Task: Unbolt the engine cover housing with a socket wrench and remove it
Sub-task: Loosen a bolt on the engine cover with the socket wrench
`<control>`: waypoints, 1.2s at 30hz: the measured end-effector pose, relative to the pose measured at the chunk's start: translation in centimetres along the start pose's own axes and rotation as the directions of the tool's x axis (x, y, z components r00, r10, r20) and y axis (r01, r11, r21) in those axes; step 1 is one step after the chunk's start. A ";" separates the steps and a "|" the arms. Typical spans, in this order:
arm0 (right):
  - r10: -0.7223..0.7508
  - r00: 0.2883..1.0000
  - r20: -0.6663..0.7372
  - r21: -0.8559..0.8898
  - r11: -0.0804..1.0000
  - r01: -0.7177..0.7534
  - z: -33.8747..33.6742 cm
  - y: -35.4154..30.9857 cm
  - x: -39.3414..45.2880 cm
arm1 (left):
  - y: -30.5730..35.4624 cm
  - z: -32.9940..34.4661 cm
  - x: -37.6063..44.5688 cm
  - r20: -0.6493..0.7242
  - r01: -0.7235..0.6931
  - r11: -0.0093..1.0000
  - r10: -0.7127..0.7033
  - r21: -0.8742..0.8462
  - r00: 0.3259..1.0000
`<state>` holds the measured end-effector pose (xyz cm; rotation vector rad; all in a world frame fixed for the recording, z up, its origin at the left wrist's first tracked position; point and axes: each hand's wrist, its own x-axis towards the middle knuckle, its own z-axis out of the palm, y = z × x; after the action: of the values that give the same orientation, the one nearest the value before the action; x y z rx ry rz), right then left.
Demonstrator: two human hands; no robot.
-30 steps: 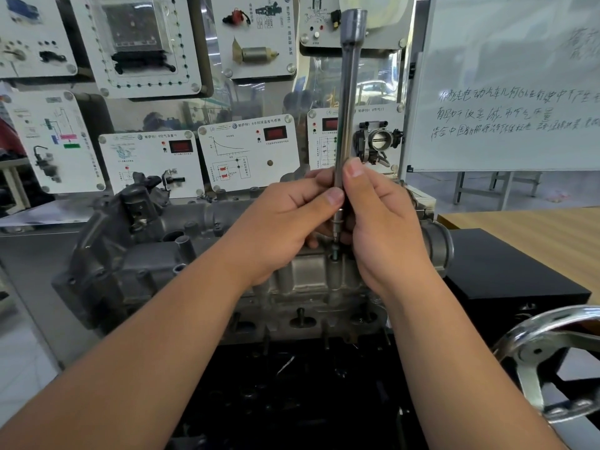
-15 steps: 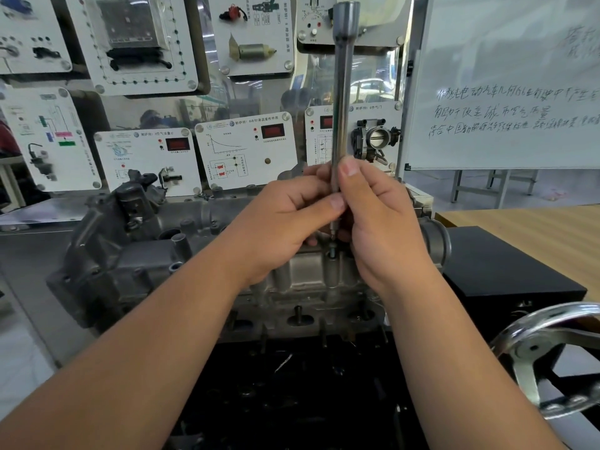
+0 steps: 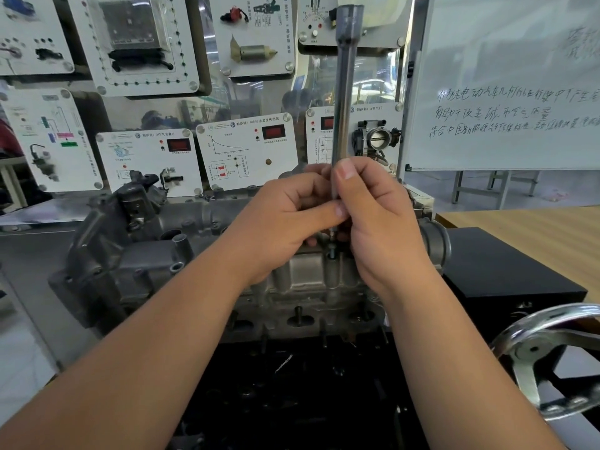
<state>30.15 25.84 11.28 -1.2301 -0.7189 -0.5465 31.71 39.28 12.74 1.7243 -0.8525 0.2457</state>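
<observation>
Training panels (image 3: 246,151) and a whiteboard (image 3: 506,86) fill the wall behind the engine (image 3: 136,254), which sits on a dark stand beside a steel handwheel (image 3: 545,352). Both hands meet over the cover (image 3: 311,274): the left hand (image 3: 279,222) and right hand (image 3: 380,222) pinch the lower shaft of a long upright wrench (image 3: 344,92), its tip just above a bolt (image 3: 332,251) standing proud of the cover. I judge that this bolt is being spun out by fingers, nearly free. The cover sits on the engine, not yet lifted; whether other bolts are still in place cannot be told.
</observation>
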 end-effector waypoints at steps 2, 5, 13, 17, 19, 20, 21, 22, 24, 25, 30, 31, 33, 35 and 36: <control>0.063 0.998 -0.014 -0.003 0.998 -0.064 0.0 0.1 0.1 | -0.2 -0.2 -0.1 0.026 0.019 0.998 -0.018 -0.051 0.999; 0.128 0.991 -0.049 0.000 0.992 -0.128 0.0 0.3 0.1 | -0.3 -0.2 -0.2 0.015 0.037 0.997 -0.036 -0.068 0.999; -0.008 1.000 -0.011 0.005 1.000 0.008 0.4 -0.2 -0.2 | -0.3 0.0 0.1 -0.061 -0.045 0.997 0.048 0.055 0.997; 0.026 1.000 -0.008 -0.067 0.997 -0.027 0.2 -0.2 -0.1 | -0.2 -0.1 -0.2 0.012 -0.016 0.999 0.017 -0.046 1.000; 0.063 0.998 -0.008 -0.087 0.994 -0.063 0.1 -0.1 0.0 | -0.3 -0.2 -0.2 0.047 0.016 0.996 -0.011 -0.091 0.999; 0.078 0.997 -0.012 -0.084 0.993 -0.079 0.1 0.0 0.0 | -0.2 -0.3 -0.2 0.048 0.034 0.994 -0.029 -0.108 0.998; 0.092 0.996 -0.014 -0.073 0.993 -0.093 0.1 0.0 0.0 | -0.3 -0.3 -0.2 0.047 0.039 0.993 -0.034 -0.112 0.998; 0.099 0.995 -0.014 -0.061 0.993 -0.100 0.2 0.0 0.0 | -0.2 -0.3 -0.2 0.041 0.040 0.994 -0.035 -0.106 0.999; 0.074 0.997 -0.016 -0.077 0.994 -0.075 0.3 0.0 -0.1 | -0.2 -0.2 -0.2 0.008 0.013 0.998 -0.013 -0.061 1.000; 0.048 0.999 -0.015 -0.091 0.995 -0.050 0.3 -0.1 -0.1 | -0.3 -0.2 -0.1 -0.010 -0.008 0.999 0.008 -0.034 1.000; 0.000 1.000 -0.024 -0.088 0.996 -0.002 0.4 -0.2 -0.3 | -0.3 -0.1 0.0 -0.039 -0.070 0.998 0.070 0.007 0.997; 0.000 1.000 -0.022 -0.108 0.994 -0.003 0.4 -0.2 -0.3 | -0.3 -0.1 -0.1 -0.028 -0.067 0.998 0.067 -0.012 0.997; 0.017 1.000 -0.001 -0.135 0.991 -0.017 0.4 -0.2 -0.3 | -0.3 -0.2 -0.2 0.009 -0.047 0.997 0.048 -0.066 0.999; 0.050 0.999 0.001 -0.132 0.990 -0.050 0.2 -0.1 -0.1 | -0.4 -0.3 -0.3 0.036 -0.001 0.991 0.006 -0.133 0.999; 0.069 0.998 0.000 -0.126 0.990 -0.068 0.2 0.0 -0.1 | -0.3 -0.3 -0.3 0.039 0.019 0.988 -0.013 -0.151 0.999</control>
<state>30.05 26.01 11.25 -1.3692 -0.6514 -0.5386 31.75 39.75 12.48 1.5978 -0.8627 0.1343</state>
